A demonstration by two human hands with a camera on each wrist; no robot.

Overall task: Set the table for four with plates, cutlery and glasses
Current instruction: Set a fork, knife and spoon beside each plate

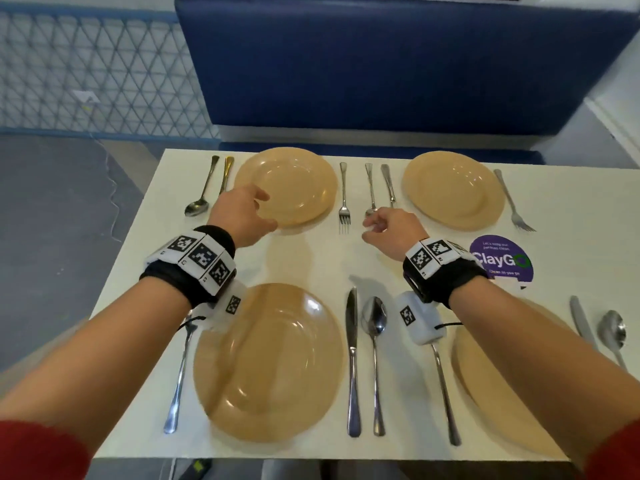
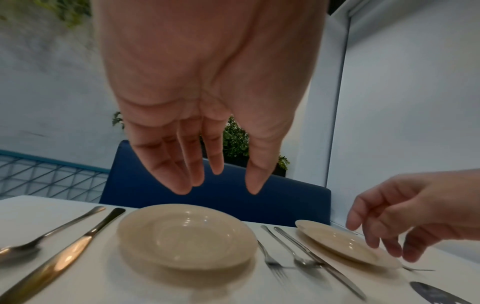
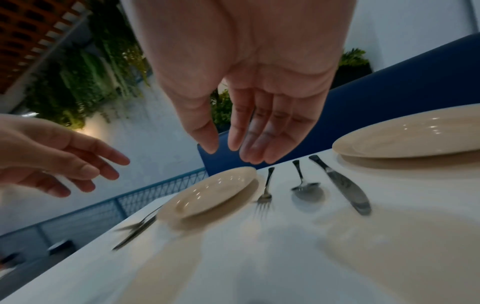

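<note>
Four tan plates lie on the white table (image 1: 311,258): far left (image 1: 294,181), far right (image 1: 452,188), near left (image 1: 270,362) and near right (image 1: 485,393), the last partly under my right forearm. Cutlery lies beside each plate, among it a fork (image 1: 343,199), a spoon (image 1: 370,188) and a knife (image 1: 388,183) between the far plates. My left hand (image 1: 265,211) (image 2: 218,185) hovers over the near-left rim of the far left plate (image 2: 187,236), fingers relaxed, holding nothing. My right hand (image 1: 370,230) (image 3: 231,152) hangs just above the table by the spoon (image 3: 303,185), loosely curled and empty.
A blue padded bench (image 1: 381,81) stands behind the far edge of the table. A purple round sticker (image 1: 502,258) is on the tabletop at the right. At the left the table ends above grey floor, with a blue lattice fence (image 1: 86,81) beyond.
</note>
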